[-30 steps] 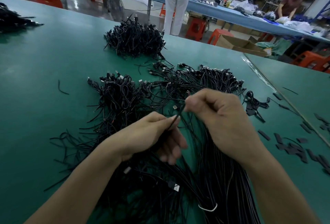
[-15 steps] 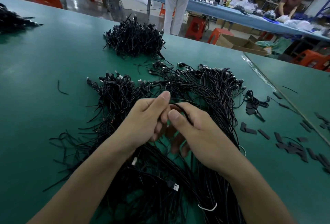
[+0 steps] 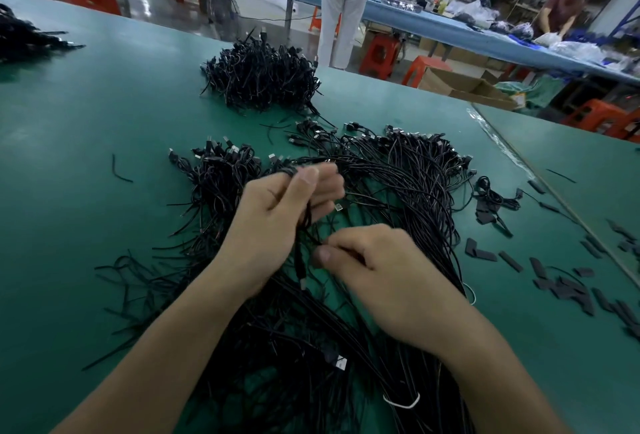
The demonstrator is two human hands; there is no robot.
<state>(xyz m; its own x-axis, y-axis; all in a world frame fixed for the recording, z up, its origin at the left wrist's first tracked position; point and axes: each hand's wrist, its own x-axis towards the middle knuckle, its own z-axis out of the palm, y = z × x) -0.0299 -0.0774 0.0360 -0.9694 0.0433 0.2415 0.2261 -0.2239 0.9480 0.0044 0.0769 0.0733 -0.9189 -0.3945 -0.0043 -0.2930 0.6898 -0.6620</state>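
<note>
Parted since the earlier frame: left hand [image 3: 277,222] grips one black cable [image 3: 300,262] at frame centre; right hand [image 3: 384,281] pinches it just below. One cable heap [image 3: 259,77] lies upper centre on the table [image 3: 86,122].

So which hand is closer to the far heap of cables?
Left. The left hand, gripping a cable, is directly this side of the heap; the right hand sits further back and to the right.

A factory workshop: long green worktables [image 3: 104,115] heaped with black cable bundles [image 3: 259,77].
</note>
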